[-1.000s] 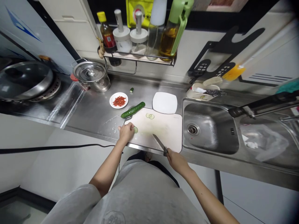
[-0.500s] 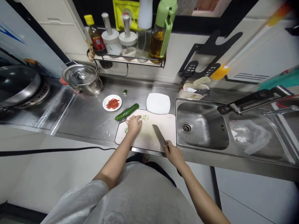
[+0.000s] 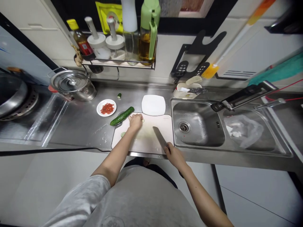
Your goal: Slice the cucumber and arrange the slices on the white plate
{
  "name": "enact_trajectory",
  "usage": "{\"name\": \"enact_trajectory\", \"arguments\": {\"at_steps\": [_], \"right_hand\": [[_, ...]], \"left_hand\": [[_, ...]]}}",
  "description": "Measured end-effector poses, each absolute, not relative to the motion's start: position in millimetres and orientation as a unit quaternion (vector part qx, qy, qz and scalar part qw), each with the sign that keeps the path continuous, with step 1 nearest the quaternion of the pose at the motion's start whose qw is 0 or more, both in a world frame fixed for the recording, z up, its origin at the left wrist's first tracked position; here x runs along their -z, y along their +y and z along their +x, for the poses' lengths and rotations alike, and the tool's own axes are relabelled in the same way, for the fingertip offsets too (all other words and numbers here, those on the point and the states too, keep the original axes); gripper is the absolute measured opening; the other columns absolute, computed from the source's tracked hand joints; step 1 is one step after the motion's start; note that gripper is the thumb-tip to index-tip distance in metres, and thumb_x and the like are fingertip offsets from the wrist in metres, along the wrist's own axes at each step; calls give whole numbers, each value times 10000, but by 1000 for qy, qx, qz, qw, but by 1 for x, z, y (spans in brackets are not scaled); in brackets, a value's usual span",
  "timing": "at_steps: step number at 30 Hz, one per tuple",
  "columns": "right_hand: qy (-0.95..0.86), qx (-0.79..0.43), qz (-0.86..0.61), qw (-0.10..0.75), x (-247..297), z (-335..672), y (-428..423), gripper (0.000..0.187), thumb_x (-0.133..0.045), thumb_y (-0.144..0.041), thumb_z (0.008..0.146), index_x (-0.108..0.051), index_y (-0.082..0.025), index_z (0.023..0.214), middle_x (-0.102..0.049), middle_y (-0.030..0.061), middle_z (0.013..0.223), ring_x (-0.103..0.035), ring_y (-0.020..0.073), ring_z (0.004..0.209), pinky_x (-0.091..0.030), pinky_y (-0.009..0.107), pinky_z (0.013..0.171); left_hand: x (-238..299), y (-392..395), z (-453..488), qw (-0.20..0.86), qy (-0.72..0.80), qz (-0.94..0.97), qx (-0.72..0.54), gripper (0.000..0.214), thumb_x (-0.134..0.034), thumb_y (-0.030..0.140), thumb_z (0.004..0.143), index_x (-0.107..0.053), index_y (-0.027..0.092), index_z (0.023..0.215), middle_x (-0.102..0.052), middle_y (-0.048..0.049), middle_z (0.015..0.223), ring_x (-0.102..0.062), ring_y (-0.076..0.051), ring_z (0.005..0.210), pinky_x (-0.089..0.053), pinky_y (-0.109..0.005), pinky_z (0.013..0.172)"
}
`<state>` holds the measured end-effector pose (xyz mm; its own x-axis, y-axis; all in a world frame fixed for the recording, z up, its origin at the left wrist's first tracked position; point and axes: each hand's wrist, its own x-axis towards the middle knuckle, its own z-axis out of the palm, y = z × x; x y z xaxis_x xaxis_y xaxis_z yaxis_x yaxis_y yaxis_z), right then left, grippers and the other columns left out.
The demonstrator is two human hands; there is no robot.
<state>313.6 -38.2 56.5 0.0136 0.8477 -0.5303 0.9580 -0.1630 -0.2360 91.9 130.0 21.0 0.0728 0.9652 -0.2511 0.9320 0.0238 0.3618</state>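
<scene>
A pale cutting board lies on the steel counter in front of me. My left hand rests at the board's far edge with its fingers curled over the cucumber slices there; a slice edge peeks out beside it. Another slice lies at the board's left side. My right hand grips the handle of a knife, whose blade lies over the board's right half. A whole cucumber rests across the board's far left corner.
A small dish of chopped red chilli and a white square plate sit behind the board. A lidded steel pot stands at left, a sink at right, a bottle rack on the wall.
My left hand has moved from the slice at the board's left edge up to the slices at the far edge. The knife has come further over the board. The view has shifted right.
</scene>
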Motion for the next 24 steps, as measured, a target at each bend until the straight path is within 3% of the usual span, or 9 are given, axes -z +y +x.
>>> {"name": "enact_trajectory", "arguments": {"at_steps": [3,12,19,24], "right_hand": [[643,283,705,95,-58,314,-36,362,-280,-387,982,-465,-191,1224,-685,82,938,-631,207,853,-284,264,628],[646,302,691,116,-68,305,-33,314,-300,-358,983,-477,-200,1188,-684,78,929,-628,203,847,-273,255,607],[694,288,639,166,-76,284,-34,284,-289,-326,989,-455,-202,1183,-682,95,903,-638,215,843,-317,263,636],[722,277,604,193,-83,264,-33,257,-272,-272,986,-454,-199,1152,-681,100,901,-647,216,850,-359,274,666]], "left_hand": [[-31,127,92,240,679,693,-44,195,-429,152,841,-599,230,894,-674,-49,983,-531,-245,1026,-280,-422,894],[-47,74,72,411,646,641,-52,158,-589,249,745,-624,242,899,-699,25,887,-618,-161,837,-339,-349,874],[-32,63,54,298,676,674,-30,243,-505,194,793,-620,264,995,-676,-26,990,-567,-230,1011,-295,-401,880],[-24,60,48,280,688,669,-2,245,-508,189,778,-626,267,978,-661,-44,995,-541,-250,1021,-279,-418,872]]}}
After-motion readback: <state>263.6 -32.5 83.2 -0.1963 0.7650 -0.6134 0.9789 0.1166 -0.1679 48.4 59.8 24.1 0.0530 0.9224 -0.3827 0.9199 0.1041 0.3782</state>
